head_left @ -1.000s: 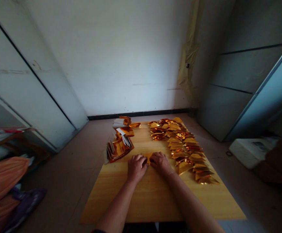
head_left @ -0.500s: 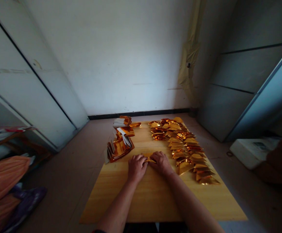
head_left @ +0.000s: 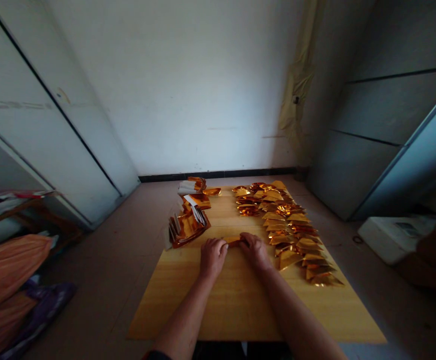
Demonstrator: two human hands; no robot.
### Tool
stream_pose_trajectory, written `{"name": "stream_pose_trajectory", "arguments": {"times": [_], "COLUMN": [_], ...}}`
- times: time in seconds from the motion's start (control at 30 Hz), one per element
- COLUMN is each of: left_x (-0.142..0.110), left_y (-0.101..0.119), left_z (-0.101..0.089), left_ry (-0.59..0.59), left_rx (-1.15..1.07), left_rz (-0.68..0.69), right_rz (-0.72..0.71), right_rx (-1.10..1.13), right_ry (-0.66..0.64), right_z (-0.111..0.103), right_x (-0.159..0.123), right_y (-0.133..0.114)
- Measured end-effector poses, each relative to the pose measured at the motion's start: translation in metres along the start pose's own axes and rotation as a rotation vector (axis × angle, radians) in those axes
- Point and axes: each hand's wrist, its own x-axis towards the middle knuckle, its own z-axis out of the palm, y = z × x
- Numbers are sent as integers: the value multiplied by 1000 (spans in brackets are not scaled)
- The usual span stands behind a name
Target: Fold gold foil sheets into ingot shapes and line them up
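Observation:
Between my two hands lies a narrow folded piece of gold foil paper (head_left: pixel 234 243), just above the wooden tabletop (head_left: pixel 236 310). My left hand (head_left: pixel 213 254) is closed on its left end. The fingers of my right hand (head_left: pixel 256 250) are bent and closed on its right end, partly hiding it. Beyond my left hand stand stacks of bent gold foil sheets (head_left: pixel 188 226) with pale undersides. To the right of my right hand lie several folded gold foil pieces (head_left: pixel 291 235) in overlapping rows.
A smaller foil bundle (head_left: pixel 193 186) sits at the table's far left corner. White cabinets (head_left: pixel 90 135) stand at left, a grey fridge-like cabinet (head_left: pixel 375 110) at right, and a white box (head_left: pixel 386 237) on the floor. Orange cloth (head_left: pixel 11 267) hangs at lower left.
My right hand has shifted slightly right, away from my left hand, so more of the folded foil strip shows between them. The whole view has moved a little.

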Motion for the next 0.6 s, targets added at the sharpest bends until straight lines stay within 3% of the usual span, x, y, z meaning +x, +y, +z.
{"name": "stream_pose_trajectory", "arguments": {"times": [0.37, 0.6], "left_x": [7, 12], "left_y": [-2, 4], "left_z": [5, 5], "left_ry": [31, -22], "left_rx": [-127, -22], "left_rz": [-145, -246], "right_rz": [95, 66], "right_rx": [-57, -47], "right_ry": [27, 29], "right_z": [3, 1], "right_x": [4, 3], "right_y": [-2, -2]}}
